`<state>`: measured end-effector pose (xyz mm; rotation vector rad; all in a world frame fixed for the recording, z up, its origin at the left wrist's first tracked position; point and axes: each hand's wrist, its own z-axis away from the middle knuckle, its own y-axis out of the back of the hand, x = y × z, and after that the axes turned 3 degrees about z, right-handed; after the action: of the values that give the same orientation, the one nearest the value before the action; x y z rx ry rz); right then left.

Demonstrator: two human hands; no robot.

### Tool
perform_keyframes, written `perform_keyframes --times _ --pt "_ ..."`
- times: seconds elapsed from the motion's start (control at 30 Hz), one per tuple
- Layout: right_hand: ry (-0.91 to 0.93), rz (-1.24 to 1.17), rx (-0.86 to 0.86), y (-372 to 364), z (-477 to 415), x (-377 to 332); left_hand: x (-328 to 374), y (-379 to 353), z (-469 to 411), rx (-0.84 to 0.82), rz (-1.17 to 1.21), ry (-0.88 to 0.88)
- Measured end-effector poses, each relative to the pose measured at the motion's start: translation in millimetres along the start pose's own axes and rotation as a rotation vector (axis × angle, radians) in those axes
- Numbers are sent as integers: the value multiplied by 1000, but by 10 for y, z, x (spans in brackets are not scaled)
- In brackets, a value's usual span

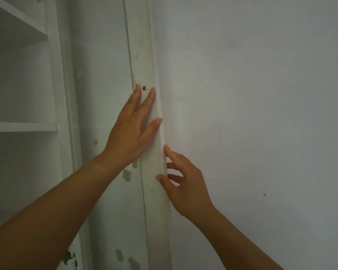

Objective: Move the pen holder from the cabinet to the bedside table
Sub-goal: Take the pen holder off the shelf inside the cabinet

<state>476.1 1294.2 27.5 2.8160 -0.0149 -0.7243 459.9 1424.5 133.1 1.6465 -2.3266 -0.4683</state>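
Hands (129, 131) (183, 184) spread, empty, on white cabinet door edge (146, 61) beside bare wall (252, 94)

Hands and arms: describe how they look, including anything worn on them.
Both forearms are bare as far as the frame shows: no sleeves, watch, bracelets or gloves. The left hand and right hand show no rings on the visible fingers. Nails look short and unpainted. A small dark dot sits on the left wrist.

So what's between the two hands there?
In the head view, only the white door edge: the left hand lies flat on its face, and the right hand fingers its right side lower down. No pen holder shows.
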Motion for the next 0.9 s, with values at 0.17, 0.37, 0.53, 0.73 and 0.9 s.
perform_keyframes --times 0.17,0.37,0.53,0.73,0.9 --pt "-17 -5 -20 54 -69 229 -19 -187 -78 -4 -60 7" --pt "-17 18 -18 35 -150 510 -47 -361 -169 -14 -142 10" --pt "-26 46 -15 39 -236 676 -73 -519 -240 -17 -178 11" --pt "-31 67 -17 52 -320 863 -111 -701 -221 -61 -214 22" --pt "-37 94 -15 22 -306 1029 -192 -859 -104 -84 -229 35"
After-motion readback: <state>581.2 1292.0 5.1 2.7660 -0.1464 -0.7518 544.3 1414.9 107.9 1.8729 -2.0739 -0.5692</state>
